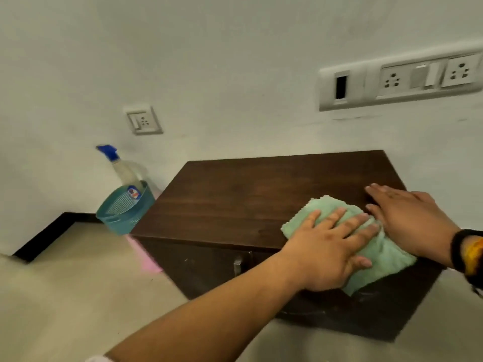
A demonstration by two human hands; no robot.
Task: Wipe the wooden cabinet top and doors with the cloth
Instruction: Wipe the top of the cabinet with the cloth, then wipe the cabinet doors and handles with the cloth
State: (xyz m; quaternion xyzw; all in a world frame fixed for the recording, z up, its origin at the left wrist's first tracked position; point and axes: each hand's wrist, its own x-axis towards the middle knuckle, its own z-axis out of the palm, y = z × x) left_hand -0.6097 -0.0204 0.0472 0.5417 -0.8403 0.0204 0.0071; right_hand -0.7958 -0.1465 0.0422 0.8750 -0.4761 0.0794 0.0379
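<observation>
**Both hands flat on a green cloth at the cabinet's front edge**

Nearest the camera, the left forearm reaches in from the lower left. The left hand [330, 248] lies palm-down, fingers spread wide and flat, pressing on the green cloth [376, 254]; it grips nothing, only bears down. The cloth is folded and drapes over the front right edge of the wooden cabinet top [248, 202], part on the top and part hanging in front of the doors. Just right of the left hand, the right hand [407, 220] also lies open and flat, fingers extended, its palm on the right part of the cloth and its fingertips reaching onto bare wood beyond it. A dark band with an orange-yellow stripe [467, 253] circles the right wrist.

Below the left hand, the dark cabinet doors [203, 267] face forward, with a small metal handle [238, 265] near the left wrist. A pink sheet [146, 257] lies on the floor at the cabinet's left corner.

Well to the left of the hands, beyond the cabinet's left end, stands a teal plastic basket [125, 212] holding a clear spray bottle with a blue trigger [122, 168]. On the wall behind it is a single socket [143, 122]; above and beyond the right hand, a long switch-and-socket panel [402, 78].
</observation>
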